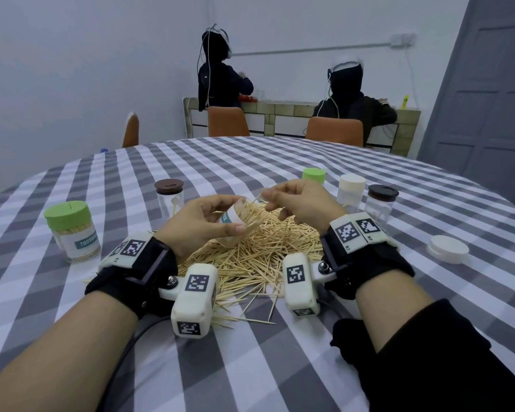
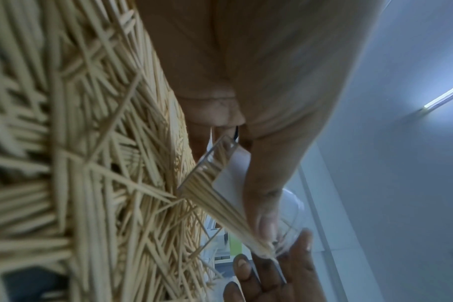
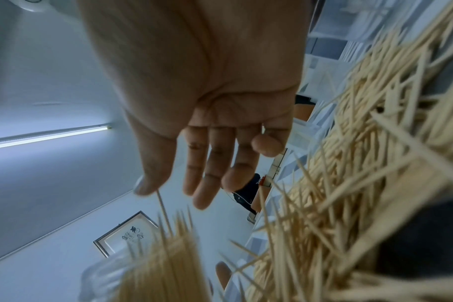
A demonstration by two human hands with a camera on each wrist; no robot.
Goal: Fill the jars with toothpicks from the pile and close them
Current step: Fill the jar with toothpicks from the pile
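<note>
Head view has the open jar tilted over the toothpick pile in the middle of the checkered tabletop, already packed with sticks. Left hand has its grip wrapped round the jar, thumb on the label side. Right hand is just beside the jar mouth, thumb and forefinger pinching a single toothpick (other fingers loosely spread in the right wrist view). White lid lies off to the right. A full green-lidded jar stands left, with four more capped jars behind the pile.
</note>
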